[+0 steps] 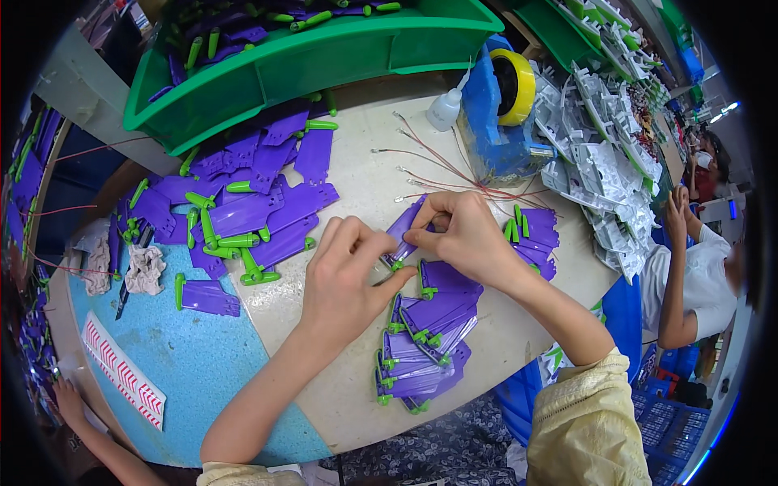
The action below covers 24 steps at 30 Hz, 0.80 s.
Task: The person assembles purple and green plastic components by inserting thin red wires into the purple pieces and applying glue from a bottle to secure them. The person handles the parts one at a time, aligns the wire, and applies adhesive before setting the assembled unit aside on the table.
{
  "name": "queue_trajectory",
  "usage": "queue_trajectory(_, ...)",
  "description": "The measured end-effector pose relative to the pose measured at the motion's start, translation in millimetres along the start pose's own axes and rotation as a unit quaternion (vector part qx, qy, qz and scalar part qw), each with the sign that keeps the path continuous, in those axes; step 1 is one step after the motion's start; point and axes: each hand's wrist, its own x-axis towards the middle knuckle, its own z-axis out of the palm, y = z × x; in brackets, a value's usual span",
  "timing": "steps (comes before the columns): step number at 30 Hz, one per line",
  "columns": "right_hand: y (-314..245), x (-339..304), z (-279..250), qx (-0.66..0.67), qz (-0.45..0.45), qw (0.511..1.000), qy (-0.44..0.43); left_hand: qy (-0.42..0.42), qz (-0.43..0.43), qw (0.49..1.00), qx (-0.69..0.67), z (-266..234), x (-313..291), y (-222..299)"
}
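Observation:
A flat purple plastic piece with a bright green end (399, 229) is held between my two hands above the table. My left hand (342, 279) is closed, with thumb and fingertips at its green end. My right hand (468, 243) pinches its upper side between thumb and fingers. Just below my hands lies an overlapping row of similar purple pieces with green ends (421, 348). To the left, a loose heap of purple and green pieces (251, 211) spreads over the table. A smaller stack (535, 239) sits beyond my right hand.
A green bin (324, 53) of purple parts stands at the back. Red wires (442, 158), a white squeeze bottle (445, 109) and a blue tape dispenser (498, 121) lie ahead. White plastic parts (604, 186) pile up on the right. A sticker sheet (121, 368) is at left; other people sit nearby.

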Motion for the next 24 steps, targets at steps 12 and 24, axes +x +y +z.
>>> queue_trajectory(12,3.6,-16.7,-16.4,-0.185,-0.282,0.92,0.198,-0.116,0.135,0.984,-0.004,-4.4,20.2,-10.4)
queue_trajectory(24,20.6,-8.2,-138.6,0.283,0.108,0.932,0.198,-0.122,0.065,0.99,-0.028,-3.6,18.6,-4.5)
